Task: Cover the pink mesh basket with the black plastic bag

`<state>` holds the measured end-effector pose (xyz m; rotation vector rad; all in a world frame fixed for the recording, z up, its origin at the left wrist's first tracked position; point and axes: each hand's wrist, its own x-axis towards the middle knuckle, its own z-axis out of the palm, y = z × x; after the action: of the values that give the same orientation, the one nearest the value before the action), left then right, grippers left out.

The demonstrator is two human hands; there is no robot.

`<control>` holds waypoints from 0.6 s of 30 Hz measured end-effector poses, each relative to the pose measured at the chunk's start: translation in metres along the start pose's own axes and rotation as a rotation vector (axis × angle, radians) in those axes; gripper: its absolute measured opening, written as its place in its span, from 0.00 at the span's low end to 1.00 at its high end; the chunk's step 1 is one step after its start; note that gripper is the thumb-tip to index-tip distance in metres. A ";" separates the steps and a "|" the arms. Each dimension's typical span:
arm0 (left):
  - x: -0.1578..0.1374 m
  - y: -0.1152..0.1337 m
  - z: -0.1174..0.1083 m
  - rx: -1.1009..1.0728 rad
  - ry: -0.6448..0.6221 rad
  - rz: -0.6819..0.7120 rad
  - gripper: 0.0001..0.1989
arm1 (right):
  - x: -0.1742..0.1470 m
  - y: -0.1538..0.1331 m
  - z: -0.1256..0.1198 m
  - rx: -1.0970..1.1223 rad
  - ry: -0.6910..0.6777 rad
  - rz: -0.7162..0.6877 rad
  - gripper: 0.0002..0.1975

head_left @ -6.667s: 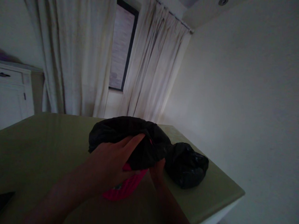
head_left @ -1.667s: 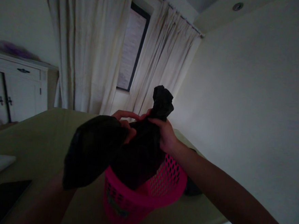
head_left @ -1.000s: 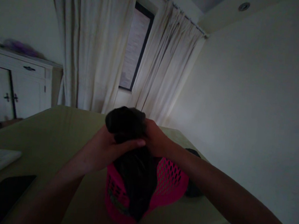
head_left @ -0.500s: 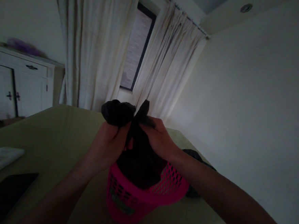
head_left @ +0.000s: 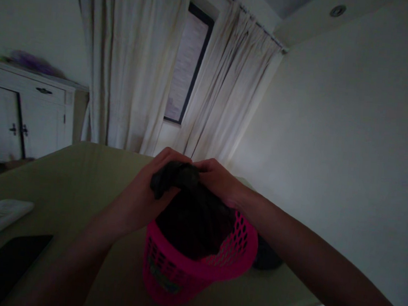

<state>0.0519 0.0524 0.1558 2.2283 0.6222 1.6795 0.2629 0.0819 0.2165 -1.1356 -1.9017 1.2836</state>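
Head view shows both hands bunched over the gathered neck of a black bag point(head_left: 192, 217) that sits inside a pink perforated basket point(head_left: 196, 269) on the green bench point(head_left: 65, 180). The left hand point(head_left: 145, 198) has its grip closed around the twisted top from the near side; the right hand point(head_left: 219, 182) pinches the same bunch from the far side. The bag looks like thin, soft, light film, likely slippery and easy to tear, so the twisted neck is the best place to hold. Another dark bag point(head_left: 266, 257) lies behind the basket.
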 end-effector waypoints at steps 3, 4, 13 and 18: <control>0.002 -0.004 0.002 0.008 0.029 0.052 0.16 | -0.003 -0.003 -0.012 -0.020 -0.157 0.081 0.16; 0.003 -0.004 0.003 -0.002 0.019 0.050 0.15 | -0.003 -0.003 -0.016 -0.045 -0.206 0.090 0.15; 0.001 0.004 0.009 -0.091 -0.047 -0.109 0.12 | 0.003 -0.009 -0.008 -0.328 -0.308 -0.306 0.14; 0.003 0.000 0.005 0.080 0.001 -0.271 0.11 | 0.002 -0.005 -0.011 -0.225 -0.190 -0.273 0.14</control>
<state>0.0580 0.0540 0.1573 2.0841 0.9588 1.5440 0.2696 0.0873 0.2256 -0.8431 -2.2980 1.0787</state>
